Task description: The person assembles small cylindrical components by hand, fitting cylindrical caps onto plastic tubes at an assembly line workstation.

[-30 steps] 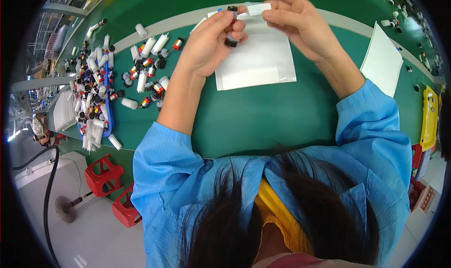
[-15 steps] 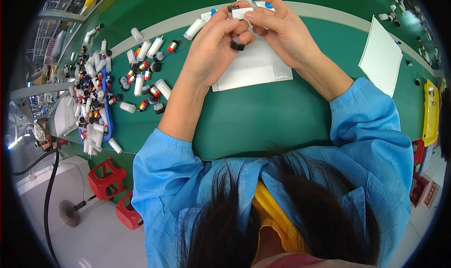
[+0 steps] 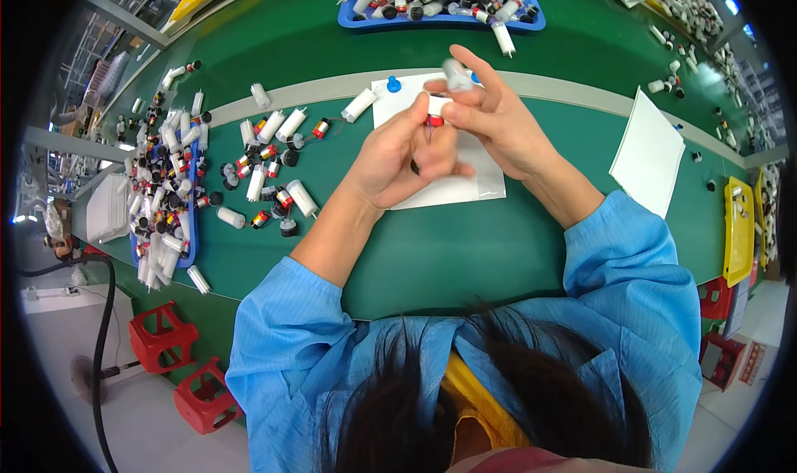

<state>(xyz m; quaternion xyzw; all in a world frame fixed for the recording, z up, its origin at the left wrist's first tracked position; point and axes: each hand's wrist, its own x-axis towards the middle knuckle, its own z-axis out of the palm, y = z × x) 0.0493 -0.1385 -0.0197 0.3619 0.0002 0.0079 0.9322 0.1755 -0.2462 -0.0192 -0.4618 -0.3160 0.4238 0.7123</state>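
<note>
Holding a small red-and-white cylinder point(image 3: 436, 110) in left hand point(image 3: 397, 156) and right hand point(image 3: 503, 129), both pinched narrow, above white paper point(image 3: 448, 192).
Looks light and stiff, perhaps slippery; best held lightly by the sides.

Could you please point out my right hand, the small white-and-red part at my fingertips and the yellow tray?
Right hand point(image 3: 506, 131), head view: middle of the hand.
Small white-and-red part point(image 3: 438, 105), head view: its white band.
Yellow tray point(image 3: 738, 253), head view: bare surface toward its lower end.

Small white-and-red part point(image 3: 437, 108) between fingers point(image 3: 463, 118)
</note>
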